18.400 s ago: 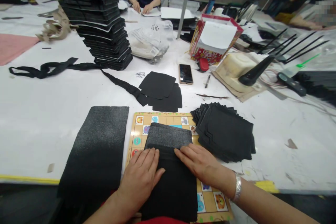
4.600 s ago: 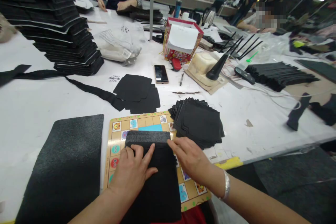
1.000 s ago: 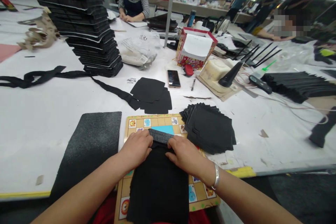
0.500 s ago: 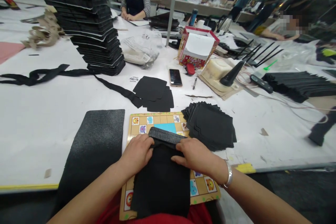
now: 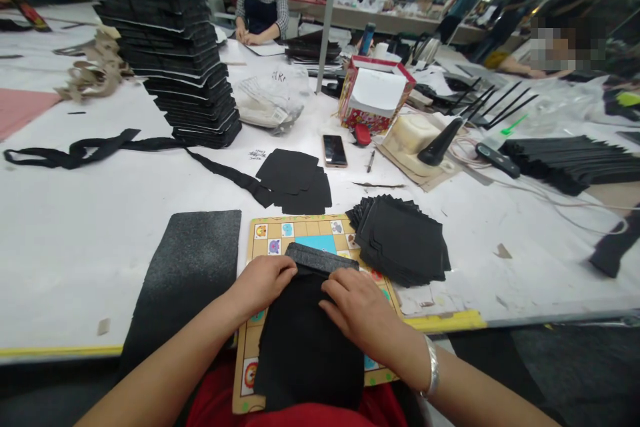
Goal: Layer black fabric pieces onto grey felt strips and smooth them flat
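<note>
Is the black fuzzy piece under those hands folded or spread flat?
Folded. The black fabric piece looks doubled over, with its grey strip showing along the top edge, just beyond the left hand and right hand pressing on it.

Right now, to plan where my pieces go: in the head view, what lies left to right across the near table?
Dark grey textured sheet, animal-tile printed board, stack of black cut pieces, small tan scrap

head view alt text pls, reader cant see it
A person's left hand and right hand press a folded black fabric sheet on a printed picture board, beside a stack of cut black pieces on a white table.
</note>
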Tool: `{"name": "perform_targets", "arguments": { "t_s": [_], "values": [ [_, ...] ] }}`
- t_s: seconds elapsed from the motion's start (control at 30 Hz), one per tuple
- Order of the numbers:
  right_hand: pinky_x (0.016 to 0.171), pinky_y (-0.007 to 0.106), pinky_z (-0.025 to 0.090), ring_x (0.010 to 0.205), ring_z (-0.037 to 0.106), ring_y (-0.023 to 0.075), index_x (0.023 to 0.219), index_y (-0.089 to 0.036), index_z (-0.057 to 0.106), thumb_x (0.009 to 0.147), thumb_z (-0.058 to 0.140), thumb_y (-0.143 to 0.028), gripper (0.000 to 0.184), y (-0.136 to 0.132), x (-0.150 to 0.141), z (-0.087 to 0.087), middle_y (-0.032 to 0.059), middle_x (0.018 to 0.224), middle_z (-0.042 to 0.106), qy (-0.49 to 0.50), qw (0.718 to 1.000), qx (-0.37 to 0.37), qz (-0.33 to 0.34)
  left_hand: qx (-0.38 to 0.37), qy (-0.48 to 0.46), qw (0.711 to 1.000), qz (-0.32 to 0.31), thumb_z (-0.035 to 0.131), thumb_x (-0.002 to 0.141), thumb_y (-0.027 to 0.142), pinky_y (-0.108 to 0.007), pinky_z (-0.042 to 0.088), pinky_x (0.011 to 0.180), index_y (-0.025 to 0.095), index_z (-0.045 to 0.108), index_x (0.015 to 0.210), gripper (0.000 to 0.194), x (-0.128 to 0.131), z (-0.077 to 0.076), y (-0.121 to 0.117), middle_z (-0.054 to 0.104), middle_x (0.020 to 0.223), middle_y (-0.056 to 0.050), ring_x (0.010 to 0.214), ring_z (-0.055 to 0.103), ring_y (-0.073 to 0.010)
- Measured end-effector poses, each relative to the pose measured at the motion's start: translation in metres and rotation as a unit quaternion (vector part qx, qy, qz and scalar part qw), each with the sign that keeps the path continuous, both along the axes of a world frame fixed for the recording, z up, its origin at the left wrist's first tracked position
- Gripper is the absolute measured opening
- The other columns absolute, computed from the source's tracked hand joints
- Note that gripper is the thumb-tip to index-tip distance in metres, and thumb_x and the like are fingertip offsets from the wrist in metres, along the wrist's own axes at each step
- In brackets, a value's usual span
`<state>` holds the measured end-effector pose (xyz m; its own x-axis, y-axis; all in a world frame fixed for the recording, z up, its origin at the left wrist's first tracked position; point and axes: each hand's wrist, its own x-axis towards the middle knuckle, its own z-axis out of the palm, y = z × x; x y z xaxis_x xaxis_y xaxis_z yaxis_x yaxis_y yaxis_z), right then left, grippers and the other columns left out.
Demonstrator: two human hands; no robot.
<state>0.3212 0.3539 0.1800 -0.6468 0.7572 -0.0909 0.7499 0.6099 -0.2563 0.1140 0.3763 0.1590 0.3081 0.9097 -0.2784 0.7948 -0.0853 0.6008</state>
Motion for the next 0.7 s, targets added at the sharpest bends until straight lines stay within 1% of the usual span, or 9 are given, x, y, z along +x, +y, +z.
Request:
{"name": "perform_targets", "arguments": {
  "t_s": [0.1,0.17,0.23,0.3,0.4,0.47,0.57,0.63,0.7],
  "values": [
    [0.075,0.033,0.041,0.084,0.049,0.0204,0.091,-0.018,0.055,0.086,0.052,-0.024,0.009,-0.008,-0.012,-0.010,0.0060,0.091,0.054,0.000,0.999,-0.019,0.033,-0.001,0.029,0.999,-0.020,0.049,0.081,0.042,-0.027,0.039,0.066,0.021,0.066,0.081,0.027,0.009,-0.001,0.008,0.067,0.080,-0.003,0.077,0.059,-0.0193],
    [0.075,0.034,0.042,0.085,0.049,0.0210,0.093,-0.017,0.054,0.085,0.053,-0.022,0.009,-0.013,-0.016,-0.019,0.0065,0.092,0.053,-0.003,0.999,-0.015,0.039,-0.010,0.043,0.998,-0.040,0.055,0.077,0.038,-0.027,0.038,0.065,0.020,0.068,0.077,0.022,0.013,0.000,0.015,0.067,0.076,-0.004,0.075,0.059,-0.0198],
    [0.078,0.034,0.042,0.087,0.048,0.0209,0.095,-0.017,0.053,0.085,0.055,-0.022,0.012,-0.016,-0.017,-0.027,0.0068,0.095,0.052,0.008,0.999,-0.020,0.037,-0.022,0.045,0.997,-0.060,0.056,0.075,0.031,-0.027,0.038,0.066,0.020,0.069,0.073,0.018,0.014,0.001,0.021,0.067,0.074,-0.004,0.073,0.059,-0.0192],
    [0.080,0.034,0.042,0.089,0.048,0.0203,0.097,-0.017,0.053,0.084,0.057,-0.021,0.014,-0.018,-0.016,-0.031,0.0067,0.097,0.052,0.022,0.999,-0.031,0.032,-0.037,0.035,0.996,-0.077,0.055,0.075,0.027,-0.025,0.039,0.067,0.020,0.070,0.075,0.016,0.010,0.002,0.026,0.068,0.076,-0.003,0.073,0.059,-0.0177],
    [0.080,0.034,0.041,0.090,0.048,0.0208,0.098,-0.018,0.053,0.084,0.056,-0.021,0.014,-0.018,-0.014,-0.028,0.0063,0.098,0.052,0.024,0.999,-0.037,0.025,-0.062,0.013,0.994,-0.090,0.052,0.074,0.021,-0.022,0.040,0.069,0.021,0.070,0.081,0.019,0.000,0.002,0.028,0.070,0.081,0.000,0.075,0.060,-0.0152],
    [0.078,0.034,0.041,0.089,0.049,0.0216,0.098,-0.018,0.053,0.083,0.057,-0.022,0.015,-0.017,-0.014,-0.022,0.0066,0.098,0.054,0.013,0.999,-0.042,0.005,-0.075,0.003,0.993,-0.086,0.050,0.075,0.022,-0.022,0.041,0.069,0.020,0.070,0.084,0.021,-0.006,0.001,0.028,0.070,0.081,0.000,0.075,0.060,-0.0148],
    [0.071,0.031,0.040,0.082,0.052,0.0198,0.094,-0.017,0.054,0.081,0.061,-0.023,0.016,-0.012,-0.014,-0.013,0.0053,0.090,0.057,-0.006,0.995,-0.094,-0.024,-0.082,-0.003,0.994,-0.069,0.047,0.077,0.025,-0.023,0.041,0.067,0.018,0.069,0.084,0.024,-0.011,-0.002,0.025,0.069,0.079,-0.001,0.073,0.060,-0.0156],
    [0.067,0.028,0.038,0.076,0.053,0.0172,0.086,-0.018,0.056,0.080,0.061,-0.024,0.010,-0.009,-0.015,-0.009,0.0024,0.082,0.058,-0.009,0.991,-0.135,-0.010,-0.078,-0.007,0.995,-0.058,0.047,0.077,0.026,-0.023,0.041,0.066,0.017,0.068,0.084,0.025,-0.011,-0.003,0.023,0.069,0.079,-0.002,0.074,0.060,-0.0162],
    [0.067,0.026,0.037,0.076,0.052,0.0157,0.079,-0.019,0.056,0.081,0.060,-0.024,0.006,-0.006,-0.015,-0.008,0.0012,0.080,0.057,0.002,0.990,-0.140,0.013,-0.075,-0.013,0.996,-0.054,0.047,0.076,0.027,-0.023,0.041,0.066,0.017,0.068,0.082,0.024,-0.010,-0.003,0.022,0.069,0.078,-0.002,0.075,0.060,-0.0163]
  ]
}}
